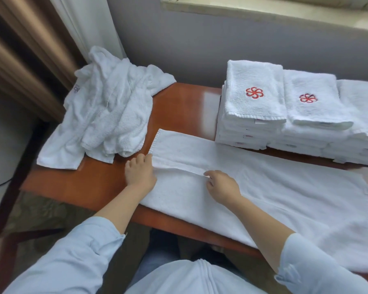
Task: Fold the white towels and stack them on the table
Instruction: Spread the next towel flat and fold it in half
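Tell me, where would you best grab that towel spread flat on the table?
The spread towel lies flat on the table, so only its edges and the raised fold line offer a grip. Likely best is the left short end, coming from the left, where the left hand holds it; the right hand pinches the fold.

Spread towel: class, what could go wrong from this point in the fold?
1. The spread towel overhangs the table at its near edge; a tug from the right hand might slide it off.
2. The unfolded heap appears to overhang the table's left end near the left hand; a nudge could drop it.
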Tool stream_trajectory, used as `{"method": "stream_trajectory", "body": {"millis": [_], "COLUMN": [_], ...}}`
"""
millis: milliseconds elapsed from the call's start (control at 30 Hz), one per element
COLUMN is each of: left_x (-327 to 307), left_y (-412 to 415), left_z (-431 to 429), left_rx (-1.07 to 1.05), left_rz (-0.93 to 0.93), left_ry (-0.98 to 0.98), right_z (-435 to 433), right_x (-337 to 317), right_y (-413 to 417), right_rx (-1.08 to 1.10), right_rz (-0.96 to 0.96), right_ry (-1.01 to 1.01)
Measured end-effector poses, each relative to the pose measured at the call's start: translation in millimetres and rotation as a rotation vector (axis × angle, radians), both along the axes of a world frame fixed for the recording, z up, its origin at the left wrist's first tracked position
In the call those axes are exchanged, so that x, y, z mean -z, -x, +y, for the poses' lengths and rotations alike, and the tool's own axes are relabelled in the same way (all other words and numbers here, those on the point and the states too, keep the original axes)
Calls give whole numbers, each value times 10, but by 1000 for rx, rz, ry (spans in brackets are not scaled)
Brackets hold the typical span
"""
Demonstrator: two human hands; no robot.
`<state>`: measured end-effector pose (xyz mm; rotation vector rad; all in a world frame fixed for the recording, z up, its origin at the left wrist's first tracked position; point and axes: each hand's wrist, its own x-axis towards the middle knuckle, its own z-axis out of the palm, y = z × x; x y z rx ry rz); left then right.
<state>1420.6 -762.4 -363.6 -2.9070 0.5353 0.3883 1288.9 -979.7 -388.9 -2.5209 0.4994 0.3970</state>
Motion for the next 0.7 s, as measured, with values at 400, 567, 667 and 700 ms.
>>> {"method": "stream_trajectory", "body": {"millis": [400,567,667,700], "left_x": [151,80,49,44], "left_y": [685,982,1154,1204], "left_z": [-838,-1431,-1779,-1884], "left_rx": [351,566,746,813], "left_rz": [271,425,517,543], "left_ry": [306,351,313,296], "right_z": [-444,-844,-1049,-1095], "right_x": [37,-49,-108,-132], "right_y": [695,1308,1659,1762], "right_rx": [108,225,327,366], "right_rz": [-28,53,179,220], "right_ry": [88,198,268,276]}}
